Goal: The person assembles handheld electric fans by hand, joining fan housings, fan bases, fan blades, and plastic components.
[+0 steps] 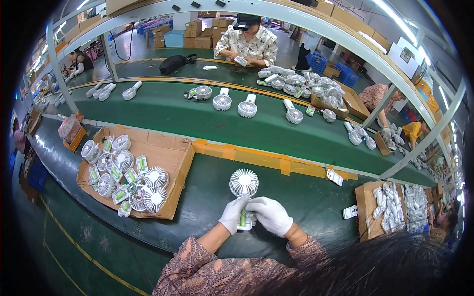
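The left hand [232,215] clamps its fingers on the fan [244,183], apparently steadying the handle [244,228], which the right hand [270,215] touches, grip unclear; left of the fingers, the cardboard box [165,145] sits presumably within reach.

1. Right here in the grip, the held fan [244,183]: white plastic, finely ribbed, more satin than glossy.
2. Wrapping the left hand [232,216] and right hand [271,215], white cloth gloves [277,221], soft and matt.
3. Just behind the grip, sleeves [190,256] of patterned cloth, rough-textured.
4. Beneath it, a green worktop [306,202], smooth, dull sheen.
5. Left of the grip, a matt cardboard tray [180,182] carrying hard white plastic fans [155,176].
6. Beyond, yellow-brown tape [285,165], slick-looking.
7. Right of it, smooth plastic handle shells [390,209] inside a matt cardboard box [363,217].
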Demonstrator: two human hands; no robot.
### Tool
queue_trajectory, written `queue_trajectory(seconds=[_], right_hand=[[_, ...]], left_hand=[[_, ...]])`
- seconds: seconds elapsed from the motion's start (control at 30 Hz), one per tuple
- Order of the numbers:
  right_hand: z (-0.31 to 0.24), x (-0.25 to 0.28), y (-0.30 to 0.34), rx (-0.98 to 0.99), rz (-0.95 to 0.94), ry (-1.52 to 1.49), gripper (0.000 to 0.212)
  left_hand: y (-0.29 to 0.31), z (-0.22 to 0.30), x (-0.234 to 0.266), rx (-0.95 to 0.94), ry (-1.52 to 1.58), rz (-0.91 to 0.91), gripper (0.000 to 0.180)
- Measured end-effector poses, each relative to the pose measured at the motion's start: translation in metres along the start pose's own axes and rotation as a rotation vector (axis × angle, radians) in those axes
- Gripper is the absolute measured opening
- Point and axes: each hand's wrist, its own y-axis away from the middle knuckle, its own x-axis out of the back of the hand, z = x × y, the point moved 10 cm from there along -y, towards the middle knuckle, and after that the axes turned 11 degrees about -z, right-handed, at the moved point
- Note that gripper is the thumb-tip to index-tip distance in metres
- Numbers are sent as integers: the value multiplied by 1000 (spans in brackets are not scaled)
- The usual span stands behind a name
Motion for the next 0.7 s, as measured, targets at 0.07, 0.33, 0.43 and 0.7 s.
queue_trajectory(seconds=[0.07, 0.33, 0.43, 0.7], right_hand=[[-1, -6, 0, 17, -9, 23, 26], [-6, 14, -1, 35, 156, 195, 22], [15, 19, 3, -101, 239, 45, 23], [86, -16, 16, -449, 276, -412, 26]], left_hand=[[-4, -5, 7, -18, 4, -3, 22], [-10, -11, -4, 20, 212, -176, 20], [-17, -19, 4, 60, 220, -157, 17], [-18, -30, 9, 76, 251, -125, 17]])
